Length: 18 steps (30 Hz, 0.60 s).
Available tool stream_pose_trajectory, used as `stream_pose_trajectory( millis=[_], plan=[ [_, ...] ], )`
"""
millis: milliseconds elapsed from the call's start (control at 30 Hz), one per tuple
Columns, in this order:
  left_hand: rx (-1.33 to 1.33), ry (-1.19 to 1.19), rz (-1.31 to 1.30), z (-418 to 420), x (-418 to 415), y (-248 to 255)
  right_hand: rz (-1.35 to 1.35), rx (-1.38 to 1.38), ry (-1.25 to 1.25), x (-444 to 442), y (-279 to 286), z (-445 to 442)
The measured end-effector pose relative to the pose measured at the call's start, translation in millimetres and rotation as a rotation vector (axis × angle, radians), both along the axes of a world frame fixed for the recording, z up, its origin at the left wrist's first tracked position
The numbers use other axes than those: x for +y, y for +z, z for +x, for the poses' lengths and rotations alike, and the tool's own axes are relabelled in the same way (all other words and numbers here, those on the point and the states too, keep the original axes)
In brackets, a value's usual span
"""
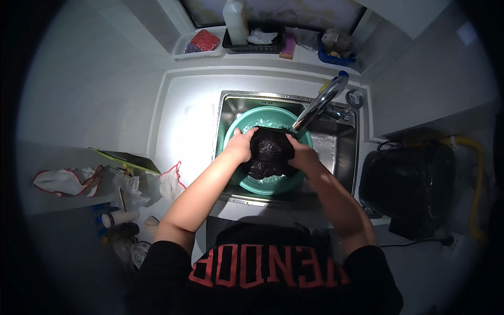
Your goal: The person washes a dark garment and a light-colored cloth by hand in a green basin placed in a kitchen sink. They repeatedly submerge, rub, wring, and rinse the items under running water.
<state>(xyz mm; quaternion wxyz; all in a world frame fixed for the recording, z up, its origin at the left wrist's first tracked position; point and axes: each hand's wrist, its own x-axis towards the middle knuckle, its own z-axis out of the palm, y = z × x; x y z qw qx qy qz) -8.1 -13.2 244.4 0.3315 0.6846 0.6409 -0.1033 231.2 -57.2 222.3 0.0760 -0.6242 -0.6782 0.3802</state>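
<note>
A dark wet cloth item [271, 147], whose exact kind I cannot tell, lies partly in water in a round green plastic basin [252, 113]. The basin stands in a stainless steel sink [334, 145]. My left hand [241, 145] grips the item's left edge, thumb and fingers at its upper left. On the opposite side my right hand [302, 153] holds its right edge, with some fingers hidden. A chrome faucet [321, 102] reaches over the basin's upper right rim, its tip close above my right hand.
On the sill behind stand a pump bottle [235, 23] in a black tray, a pink-and-orange brush or sponge [288, 45] and a blue basket [336, 58]. A white cloth with red trim [171, 183] lies left of the sink. A black appliance [405, 173] stands right.
</note>
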Motion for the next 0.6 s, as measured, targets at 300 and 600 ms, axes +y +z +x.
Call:
stream_pose_trajectory(
  millis=[300, 600],
  plan=[
    [-0.144, -0.140, 0.141, -5, -1, 41, 0.081, 0.000, 0.018, -5, 26, 5],
    [-0.021, -0.129, 0.117, 35, 42, -194, -0.071, -0.503, -0.059, 51, -250, -20]
  ],
)
